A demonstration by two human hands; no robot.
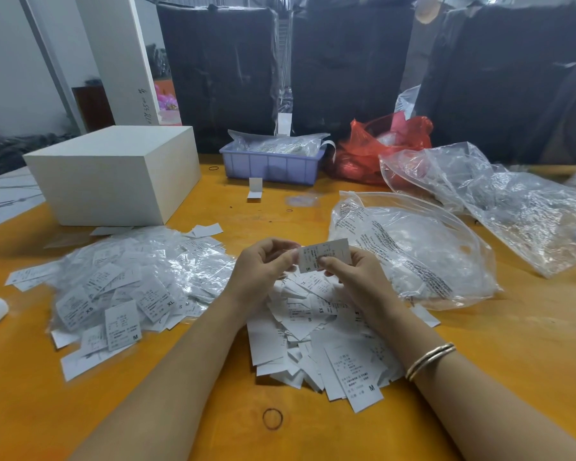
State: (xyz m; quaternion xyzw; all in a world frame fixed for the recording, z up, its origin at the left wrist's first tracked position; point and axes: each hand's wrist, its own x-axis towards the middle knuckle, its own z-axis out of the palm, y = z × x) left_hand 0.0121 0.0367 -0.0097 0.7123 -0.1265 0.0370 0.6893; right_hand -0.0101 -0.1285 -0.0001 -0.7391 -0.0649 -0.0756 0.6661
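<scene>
A: Small white printed paper label (pixel 325 255), marked S, is held up over the orange table (pixel 512 354), between both hands. We see both forearms reaching in from the near edge.
B: Materials?
A: Thin flat paper, black print. Under it we've got a loose heap of matching white labels (pixel 313 344). A crinkly pile of clear-bagged labels (pixel 130 281) lies left, a big clear zip bag (pixel 413 257) right.
B: Fingers?
A: Left hand (pixel 263 271) curled, thumb and fingertips pinching the label's left edge. Right hand (pixel 353 277) curled too, thumb pressed on its face, fingers behind. Gold bangle (pixel 429 361) on the right wrist.
</scene>
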